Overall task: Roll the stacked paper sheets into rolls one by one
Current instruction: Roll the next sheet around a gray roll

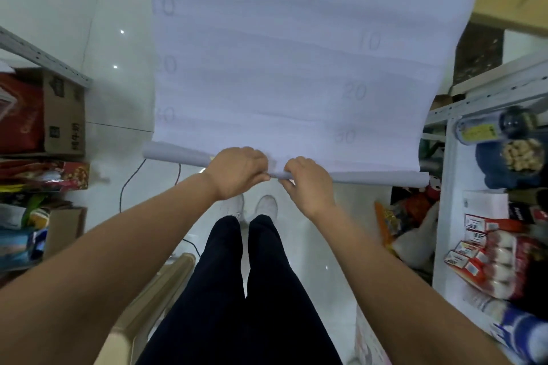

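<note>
closest to me i see dark trousers point(252, 290) and white shoes point(267, 206) on the pale floor point(118, 98). past them the left hand point(237, 172) and right hand point(308, 184) sit side by side, fingers curled around the middle of the paper roll point(379, 179). beyond it the unrolled sheet point(296, 53), faintly numbered, stretches away between cluttered shelves point(480, 92).

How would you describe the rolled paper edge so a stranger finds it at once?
A white sheet with faint numbers fills the upper middle. Along its near edge runs the roll, a thin tube gripped by the left hand and right hand. It alone is curled, not flat.
</note>
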